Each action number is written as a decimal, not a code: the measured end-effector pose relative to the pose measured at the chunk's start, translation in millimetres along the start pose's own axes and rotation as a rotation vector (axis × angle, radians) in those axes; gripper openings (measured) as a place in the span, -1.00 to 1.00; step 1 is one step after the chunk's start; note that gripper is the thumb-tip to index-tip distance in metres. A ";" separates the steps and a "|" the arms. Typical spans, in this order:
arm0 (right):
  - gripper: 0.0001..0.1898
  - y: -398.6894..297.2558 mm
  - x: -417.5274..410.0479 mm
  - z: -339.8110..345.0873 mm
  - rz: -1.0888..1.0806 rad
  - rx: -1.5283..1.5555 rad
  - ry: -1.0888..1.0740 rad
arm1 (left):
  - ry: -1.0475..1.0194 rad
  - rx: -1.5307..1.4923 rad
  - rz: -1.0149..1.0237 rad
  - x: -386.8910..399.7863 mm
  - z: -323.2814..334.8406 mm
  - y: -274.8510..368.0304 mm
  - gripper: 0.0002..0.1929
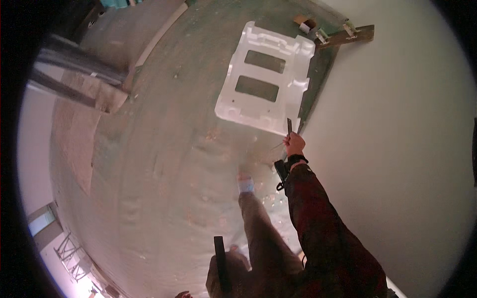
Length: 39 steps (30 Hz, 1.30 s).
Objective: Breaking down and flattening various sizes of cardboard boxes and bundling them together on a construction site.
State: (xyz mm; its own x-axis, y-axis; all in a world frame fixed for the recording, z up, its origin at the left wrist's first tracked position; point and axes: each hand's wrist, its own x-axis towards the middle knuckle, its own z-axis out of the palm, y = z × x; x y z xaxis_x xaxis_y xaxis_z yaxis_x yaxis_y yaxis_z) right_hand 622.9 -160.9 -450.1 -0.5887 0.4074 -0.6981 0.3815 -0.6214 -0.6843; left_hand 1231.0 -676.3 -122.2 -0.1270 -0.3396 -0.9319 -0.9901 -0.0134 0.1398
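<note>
My right hand [295,143] is closed around a narrow, dark, flat tool [289,126], whose exact kind I cannot tell; a thin rod or wire juts from the same hand to the left. The hand is beside the pale wall, over the near right corner of a white moulded panel [257,108] with two rectangular openings. A black band and a dark hanging item are at that wrist. Of my left hand [183,294], only a few fingers show at the bottom edge; whether it holds anything is hidden.
A smooth pale wall [391,149] runs along the right. Beyond the panel, a wooden board [363,34] with fittings and a small brown box [305,22] lie near the wall. Dark metal posts [82,65] stand at the upper left. Small debris is scattered on the greenish floor [167,149].
</note>
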 end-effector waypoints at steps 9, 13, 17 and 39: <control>-0.96 -19.3 114.9 3.5 -0.117 0.020 0.135 | -0.006 0.080 -0.077 55.1 -30.1 162.7 -0.71; -0.90 -28.9 122.8 8.9 0.052 -0.020 0.098 | 0.026 0.201 -0.183 60.9 -36.8 197.1 -0.70; -0.82 -13.0 110.1 -17.9 -0.066 -0.180 0.222 | -0.055 0.152 -0.171 76.9 -53.1 199.7 -0.68; -0.76 127.8 -729.1 -328.3 -0.065 0.238 1.058 | -0.438 0.924 0.571 190.6 -225.5 465.3 -0.79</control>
State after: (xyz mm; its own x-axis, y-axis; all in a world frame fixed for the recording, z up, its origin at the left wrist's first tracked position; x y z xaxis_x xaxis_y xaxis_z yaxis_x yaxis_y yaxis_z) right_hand 1334.9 -317.6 -97.7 0.3532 0.7436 -0.5677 0.1568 -0.6453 -0.7477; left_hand 759.6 -959.3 -159.4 -0.3986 0.2802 -0.8733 -0.4267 0.7862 0.4471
